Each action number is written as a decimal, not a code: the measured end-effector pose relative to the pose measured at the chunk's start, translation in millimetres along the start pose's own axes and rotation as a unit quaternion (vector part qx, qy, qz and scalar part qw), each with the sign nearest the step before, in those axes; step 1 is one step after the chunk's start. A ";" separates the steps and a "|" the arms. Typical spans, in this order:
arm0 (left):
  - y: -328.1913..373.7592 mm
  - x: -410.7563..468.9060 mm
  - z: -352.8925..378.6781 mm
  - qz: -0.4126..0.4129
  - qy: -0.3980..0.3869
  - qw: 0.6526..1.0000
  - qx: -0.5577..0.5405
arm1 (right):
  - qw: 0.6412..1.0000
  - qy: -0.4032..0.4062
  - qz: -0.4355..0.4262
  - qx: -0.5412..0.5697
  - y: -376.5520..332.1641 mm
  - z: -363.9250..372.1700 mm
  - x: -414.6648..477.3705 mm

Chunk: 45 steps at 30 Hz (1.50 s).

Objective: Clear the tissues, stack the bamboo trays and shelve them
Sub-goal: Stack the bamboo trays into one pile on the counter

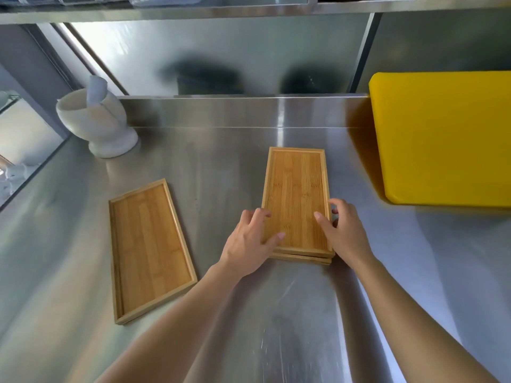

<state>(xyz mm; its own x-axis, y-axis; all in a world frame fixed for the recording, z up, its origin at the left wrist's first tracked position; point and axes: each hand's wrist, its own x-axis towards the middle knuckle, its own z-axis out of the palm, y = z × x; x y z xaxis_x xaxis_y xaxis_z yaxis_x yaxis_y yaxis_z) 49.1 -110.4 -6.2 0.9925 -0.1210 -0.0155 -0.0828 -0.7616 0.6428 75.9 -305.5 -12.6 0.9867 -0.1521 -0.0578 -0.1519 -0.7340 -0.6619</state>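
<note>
Tray stack [297, 194], centre frame: left hand [249, 240] and right hand [344, 230] clasp its near sides, fingers curled. 1 single tray [149, 247], lower left, on tabletop [221, 167].

On the counter [226, 167], a stack of trays [297, 200] lies at the centre, with a single tray [149, 250] apart to its left. A holder [96, 120] stands far left, and a board [445, 136] lies right of the stack, against the back wall. A shelf [249, 9] runs above the far edge.

Honey-striped bamboo trays [297, 194], yellow board [442, 136], white (perhaps marble) mortar [99, 125], grey steel counter [221, 167].
</note>
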 end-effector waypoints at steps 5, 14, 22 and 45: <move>-18.8 -7.8 1.6 0.052 -0.109 0.993 0.015 | 0.992 -0.100 -0.079 0.021 11.6 -11.2 -28.5; -26.5 -13.5 4.8 0.057 -0.057 0.997 0.017 | 0.985 -0.071 -0.136 -0.076 19.5 -7.5 -50.5; -25.5 -19.7 3.5 0.064 -0.038 0.997 0.008 | 0.985 -0.026 -0.138 -0.100 21.6 2.8 -57.8; -73.1 -46.2 -92.5 -0.101 0.149 0.984 -0.001 | 0.964 -0.009 -0.259 -0.062 -78.2 49.9 -54.6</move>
<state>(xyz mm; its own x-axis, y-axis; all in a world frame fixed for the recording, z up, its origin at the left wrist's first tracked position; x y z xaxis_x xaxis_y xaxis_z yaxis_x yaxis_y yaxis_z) 17.6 9.8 18.4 0.9709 0.2251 0.0815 0.1191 -0.7497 0.6510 36.8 -206.8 5.0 0.9330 0.2654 0.2430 0.3557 -0.7821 -0.5116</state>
